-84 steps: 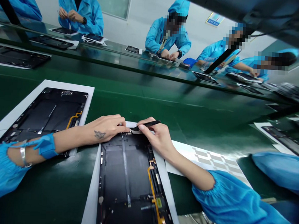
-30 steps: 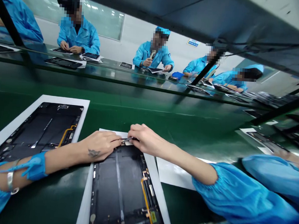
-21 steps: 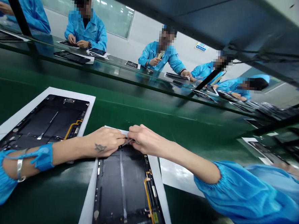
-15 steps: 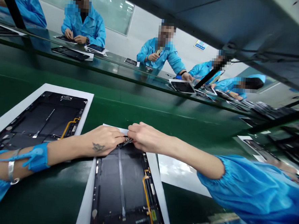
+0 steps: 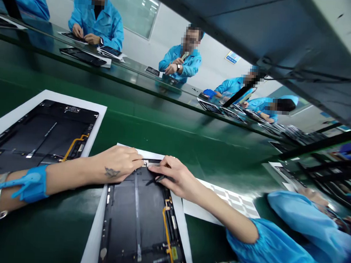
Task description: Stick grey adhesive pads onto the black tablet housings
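An opened tablet housing (image 5: pixel 151 217), black inside with an orange ribbon cable down its right side, lies on white paper in front of me. My left hand (image 5: pixel 121 164) is at its top edge, fingers bent and pressed together; whatever they pinch is hidden. Just to the right, my right hand (image 5: pixel 173 175) rests with its index finger extended onto the top edge near a small light part. Dark tweezers (image 5: pixel 151 181) are tucked under that hand's fingers, their tips pointing left over the housing. A blue wrist strap (image 5: pixel 35 184) is around my left forearm.
A second opened housing (image 5: pixel 56 128) lies on paper at left. Right of my work is a white sheet with grey labels (image 5: pixel 236 200). A metal shelf (image 5: pixel 244 24) hangs overhead. Co-workers in blue sit across the green bench (image 5: pixel 128 124), and another person's sleeve (image 5: pixel 315 223) is at right.
My right hand has come slightly down and away from my left fingers, its index finger now stretched to the top edge. The tweezers have swung lower into its grip. The labelled sheet shows more.
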The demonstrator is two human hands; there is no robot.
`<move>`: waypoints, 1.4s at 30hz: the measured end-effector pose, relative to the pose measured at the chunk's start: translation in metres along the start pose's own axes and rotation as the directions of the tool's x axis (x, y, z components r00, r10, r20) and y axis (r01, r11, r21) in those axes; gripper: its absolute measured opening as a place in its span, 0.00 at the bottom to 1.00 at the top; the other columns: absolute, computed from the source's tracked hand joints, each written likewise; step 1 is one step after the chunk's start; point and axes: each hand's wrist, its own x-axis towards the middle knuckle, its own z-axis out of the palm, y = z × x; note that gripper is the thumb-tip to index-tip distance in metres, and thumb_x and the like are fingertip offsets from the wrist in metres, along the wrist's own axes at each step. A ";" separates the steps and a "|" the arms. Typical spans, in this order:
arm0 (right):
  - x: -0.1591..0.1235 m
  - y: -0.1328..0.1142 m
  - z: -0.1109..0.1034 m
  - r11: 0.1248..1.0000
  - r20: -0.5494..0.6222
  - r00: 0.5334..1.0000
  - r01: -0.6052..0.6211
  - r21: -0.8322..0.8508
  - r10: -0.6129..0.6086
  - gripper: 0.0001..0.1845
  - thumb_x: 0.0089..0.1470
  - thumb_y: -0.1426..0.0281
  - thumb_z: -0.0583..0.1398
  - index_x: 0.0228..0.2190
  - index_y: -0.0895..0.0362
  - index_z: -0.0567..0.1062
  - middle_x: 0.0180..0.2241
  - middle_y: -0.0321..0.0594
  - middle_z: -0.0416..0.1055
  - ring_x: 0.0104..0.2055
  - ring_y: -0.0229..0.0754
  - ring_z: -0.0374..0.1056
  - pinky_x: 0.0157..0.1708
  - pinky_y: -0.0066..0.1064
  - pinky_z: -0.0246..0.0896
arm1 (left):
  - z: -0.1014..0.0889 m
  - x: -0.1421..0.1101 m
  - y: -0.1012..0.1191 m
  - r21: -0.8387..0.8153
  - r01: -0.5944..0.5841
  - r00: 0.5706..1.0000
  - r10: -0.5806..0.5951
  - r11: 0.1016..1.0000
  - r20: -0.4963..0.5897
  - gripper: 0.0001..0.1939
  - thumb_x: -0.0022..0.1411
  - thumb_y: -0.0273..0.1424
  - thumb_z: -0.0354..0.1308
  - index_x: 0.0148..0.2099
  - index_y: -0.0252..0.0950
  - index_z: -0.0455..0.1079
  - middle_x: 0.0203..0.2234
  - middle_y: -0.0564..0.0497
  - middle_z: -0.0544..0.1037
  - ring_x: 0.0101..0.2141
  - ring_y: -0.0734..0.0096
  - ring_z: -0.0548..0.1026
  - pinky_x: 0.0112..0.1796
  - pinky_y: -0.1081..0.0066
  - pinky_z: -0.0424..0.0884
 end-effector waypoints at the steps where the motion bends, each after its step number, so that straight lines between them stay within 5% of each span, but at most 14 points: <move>1: -0.002 0.001 0.000 1.000 -0.002 1.000 -0.016 0.001 0.016 0.16 0.61 0.74 0.59 0.50 0.55 0.77 0.36 0.43 0.69 0.39 0.44 0.67 0.41 0.38 0.64 | 0.000 0.000 0.000 0.001 -0.001 1.000 0.001 1.000 -0.002 0.15 0.62 0.20 0.52 0.48 0.36 0.72 0.45 0.44 0.79 0.46 0.62 0.76 0.46 0.65 0.73; 9: 0.010 0.000 -0.006 0.960 -0.053 0.971 -0.219 0.178 0.231 0.11 0.58 0.80 0.56 0.37 0.58 0.78 0.34 0.41 0.70 0.38 0.42 0.69 0.39 0.33 0.63 | 0.000 0.002 0.001 -0.005 0.000 1.000 0.000 1.000 -0.003 0.14 0.64 0.20 0.51 0.48 0.35 0.73 0.43 0.44 0.79 0.45 0.62 0.76 0.46 0.65 0.73; 18: 0.046 -0.003 0.006 0.953 0.012 0.977 -0.212 0.217 0.215 0.08 0.61 0.75 0.57 0.32 0.58 0.76 0.31 0.39 0.71 0.35 0.40 0.68 0.36 0.31 0.61 | -0.002 0.003 0.000 -0.021 0.008 1.000 -0.008 1.000 0.022 0.14 0.64 0.20 0.51 0.48 0.35 0.72 0.41 0.45 0.79 0.44 0.62 0.75 0.44 0.66 0.72; 24: 0.009 0.007 0.002 0.950 -0.237 0.925 -0.261 0.170 0.297 0.11 0.59 0.76 0.55 0.36 0.56 0.77 0.33 0.41 0.72 0.38 0.45 0.70 0.39 0.35 0.63 | -0.001 0.000 -0.010 -0.093 0.025 0.999 -0.027 0.995 -0.017 0.19 0.66 0.19 0.47 0.54 0.38 0.69 0.47 0.47 0.77 0.47 0.63 0.71 0.44 0.66 0.68; 28: -0.004 0.008 0.011 0.982 -0.328 0.926 -0.168 0.090 0.188 0.15 0.58 0.81 0.53 0.40 0.55 0.76 0.34 0.42 0.71 0.39 0.46 0.67 0.39 0.37 0.61 | -0.001 -0.003 -0.006 -0.023 0.162 0.987 -0.162 0.987 -0.015 0.19 0.69 0.20 0.44 0.59 0.36 0.63 0.55 0.44 0.70 0.55 0.59 0.65 0.48 0.62 0.67; 34: 0.016 -0.002 0.024 0.997 -0.192 0.979 -0.071 -0.017 0.067 0.19 0.59 0.81 0.53 0.46 0.54 0.76 0.39 0.44 0.70 0.40 0.47 0.63 0.37 0.37 0.55 | -0.016 -0.002 0.002 0.215 0.317 0.930 -0.347 0.924 0.121 0.13 0.73 0.29 0.45 0.56 0.33 0.64 0.48 0.43 0.71 0.44 0.58 0.68 0.43 0.60 0.68; 42: 0.027 -0.001 0.026 0.996 -0.195 0.977 -0.083 0.013 0.084 0.14 0.60 0.78 0.57 0.45 0.53 0.77 0.39 0.43 0.70 0.40 0.46 0.64 0.37 0.36 0.57 | -0.031 0.007 -0.010 0.084 0.245 0.935 -0.258 0.966 0.243 0.11 0.75 0.30 0.40 0.40 0.37 0.61 0.35 0.49 0.70 0.36 0.65 0.68 0.41 0.64 0.67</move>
